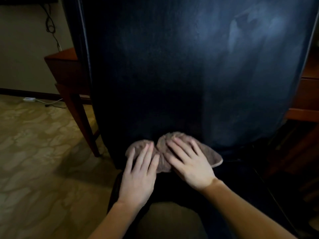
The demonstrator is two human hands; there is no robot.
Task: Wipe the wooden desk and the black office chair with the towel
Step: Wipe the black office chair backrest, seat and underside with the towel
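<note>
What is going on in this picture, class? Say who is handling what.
A person presses a brown towel against the low part of the black office chair backrest. The left hand and right hand lie side by side on it, fingers straight. The wooden desk stands behind the chair; neither hand touches it.

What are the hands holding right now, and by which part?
Nothing is gripped. The left hand and right hand press flat, fingers spread, on the bunched brown towel, pinning it against the lower back of the black office chair.
</note>
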